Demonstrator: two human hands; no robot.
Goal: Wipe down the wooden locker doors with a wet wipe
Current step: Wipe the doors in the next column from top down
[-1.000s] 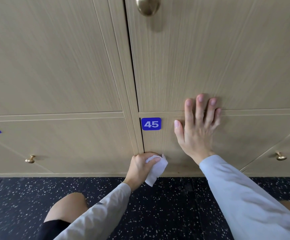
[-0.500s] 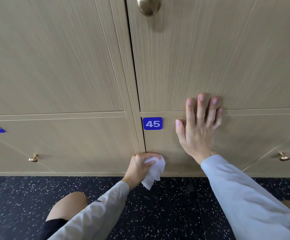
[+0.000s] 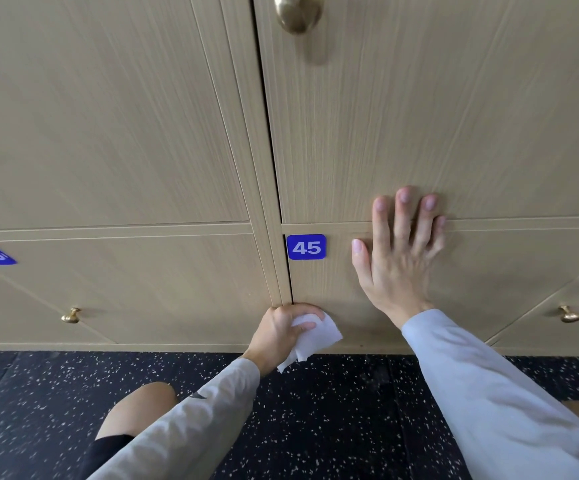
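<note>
Gripping the wipe (image 3: pixel 310 336) in my left hand (image 3: pixel 281 332), pressed at the bottom left corner of door 45 (image 3: pixel 333 289). My right hand (image 3: pixel 397 258) lies flat, fingers straight, across its top edge.

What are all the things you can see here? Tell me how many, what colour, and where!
locker doors: four in view, light wood, two upper and two lower, filling the wall ahead
number plates: two, blue with white digits, 45 at the top left of the lower right door, another at the far left edge
knobs: three, brass, one large at the top, one small on the lower left door, one small at lower right
floor: one, black with white specks, below the lockers
wet wipe: one, white, at the bottom left corner of door 45
left hand: grips the wipe
right hand: flat on door 45, fingers spread
knees: two, bare, low in view
</note>
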